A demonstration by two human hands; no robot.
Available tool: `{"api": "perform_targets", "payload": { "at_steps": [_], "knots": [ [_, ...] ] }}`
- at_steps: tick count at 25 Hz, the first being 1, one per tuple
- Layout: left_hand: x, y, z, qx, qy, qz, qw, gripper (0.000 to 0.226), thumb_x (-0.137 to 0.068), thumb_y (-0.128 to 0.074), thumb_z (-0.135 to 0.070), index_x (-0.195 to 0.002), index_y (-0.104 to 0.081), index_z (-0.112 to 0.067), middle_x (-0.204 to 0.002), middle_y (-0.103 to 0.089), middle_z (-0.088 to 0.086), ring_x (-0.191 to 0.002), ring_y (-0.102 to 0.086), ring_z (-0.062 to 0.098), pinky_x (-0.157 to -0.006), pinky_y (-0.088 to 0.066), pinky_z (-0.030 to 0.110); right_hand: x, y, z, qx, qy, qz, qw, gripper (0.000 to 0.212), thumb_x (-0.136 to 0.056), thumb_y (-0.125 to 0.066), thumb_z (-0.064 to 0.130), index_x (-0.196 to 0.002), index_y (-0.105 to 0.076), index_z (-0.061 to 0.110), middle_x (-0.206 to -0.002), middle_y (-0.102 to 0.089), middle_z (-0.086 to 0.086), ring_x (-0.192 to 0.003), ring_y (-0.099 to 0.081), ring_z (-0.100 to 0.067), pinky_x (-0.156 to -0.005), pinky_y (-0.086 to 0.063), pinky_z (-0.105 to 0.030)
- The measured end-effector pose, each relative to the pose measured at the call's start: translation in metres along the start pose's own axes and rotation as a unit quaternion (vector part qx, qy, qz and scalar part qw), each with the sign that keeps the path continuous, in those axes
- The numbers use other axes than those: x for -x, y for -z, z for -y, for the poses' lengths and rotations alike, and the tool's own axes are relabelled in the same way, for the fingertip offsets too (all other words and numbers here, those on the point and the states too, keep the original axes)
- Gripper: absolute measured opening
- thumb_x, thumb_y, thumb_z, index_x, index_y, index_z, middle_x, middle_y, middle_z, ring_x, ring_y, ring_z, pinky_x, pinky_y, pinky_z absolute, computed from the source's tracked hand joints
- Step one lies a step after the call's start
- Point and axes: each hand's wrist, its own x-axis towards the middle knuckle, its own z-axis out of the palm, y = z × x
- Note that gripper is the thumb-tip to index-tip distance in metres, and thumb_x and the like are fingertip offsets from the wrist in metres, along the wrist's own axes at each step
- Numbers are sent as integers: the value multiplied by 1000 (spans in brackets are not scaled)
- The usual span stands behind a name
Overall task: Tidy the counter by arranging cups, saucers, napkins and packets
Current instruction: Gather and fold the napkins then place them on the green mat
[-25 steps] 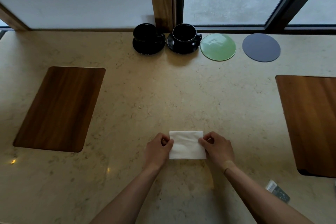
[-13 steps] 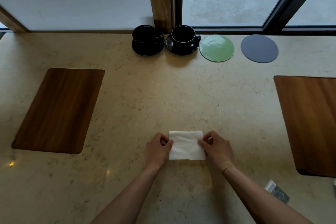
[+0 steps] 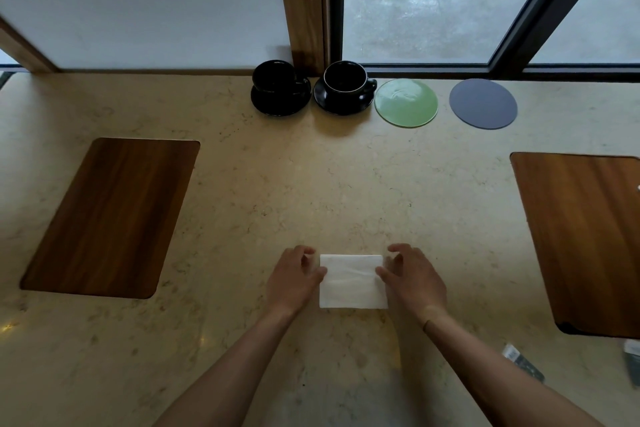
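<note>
Fingers (image 3: pixel 317 273) flanking crosswise napkin (image 3: pixel 352 281)

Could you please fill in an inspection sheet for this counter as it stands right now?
Surface: beige stone counter, with a wooden board left and another wooden board right.
Job's things: white napkin flat near the front edge; two black cups on saucers, left cup and right cup, at the back; green saucer and grey saucer beside them; packet at front right.
Clutter: nothing seen.
Grippers: left hand and right hand flank the napkin, fingers loosely spread, touching its side edges.
Cables: nothing seen.
Surroundings: window, wooden post.
</note>
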Motion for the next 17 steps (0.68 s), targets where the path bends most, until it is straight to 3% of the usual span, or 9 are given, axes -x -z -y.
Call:
{"api": "perform_targets", "payload": {
  "at_steps": [4, 17],
  "knots": [
    [-15, 0, -6, -141, -69, 53, 986, 45, -85, -59, -43, -127, -55, -28, -122, -50, -5, -106, -50, 12, -83, -51, 30, -6, 4, 10, 68, 38, 25, 997, 44, -85, -58, 46, -127, -51, 34, -134, -45, 5, -119, -45, -18, -84, -52, -37],
    [-32, 4, -30, -197, -71, 90, 974, 18, -82, -63, -31, -97, -57, -24, -107, -43, -3, -97, -44, 15, -71, -49, 30, -20, -1, 26, 142, 65, 35, 987, 17, -82, -60, 30, -98, -55, 27, -106, -51, 4, -94, -46, -17, -77, -52, -36]
  ]
}}
